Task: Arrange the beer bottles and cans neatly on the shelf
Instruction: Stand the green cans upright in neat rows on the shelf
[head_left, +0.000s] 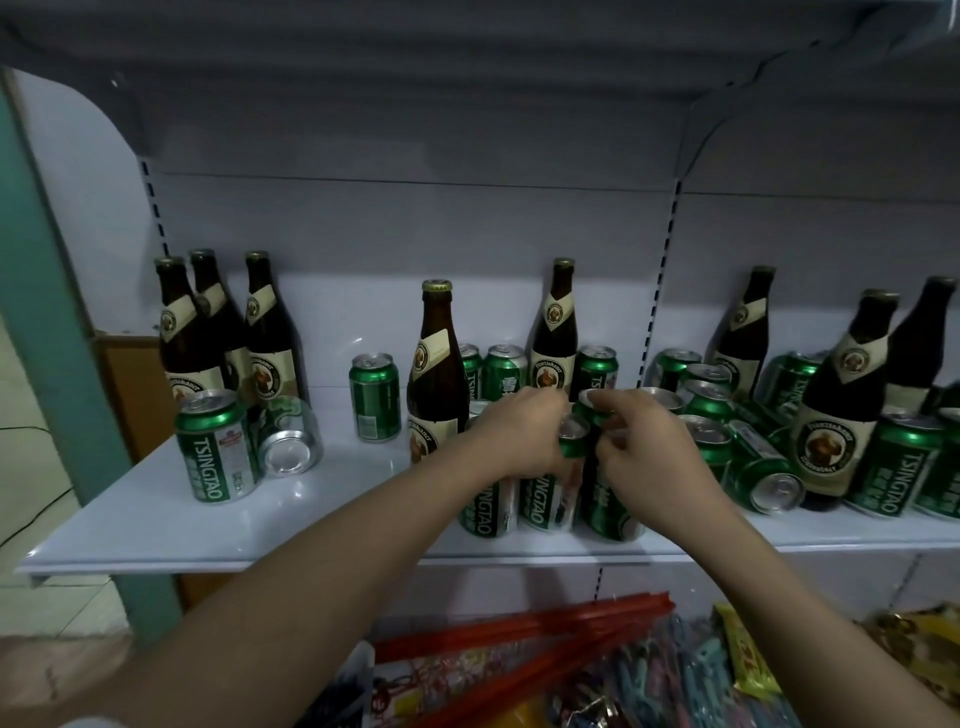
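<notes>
Green Tsingtao cans and brown beer bottles stand on a pale shelf. At the front middle, three upright cans stand side by side. My left hand grips the middle can near its top. My right hand grips the right can, fingers curled over its rim. The left can of the row is partly hidden by my left wrist. A lone brown bottle stands just left of my hands.
Three bottles stand at the back left, with an upright can and a fallen can before them. A single can stands mid-shelf. Jumbled cans and bottles crowd the right. Packaged goods lie below.
</notes>
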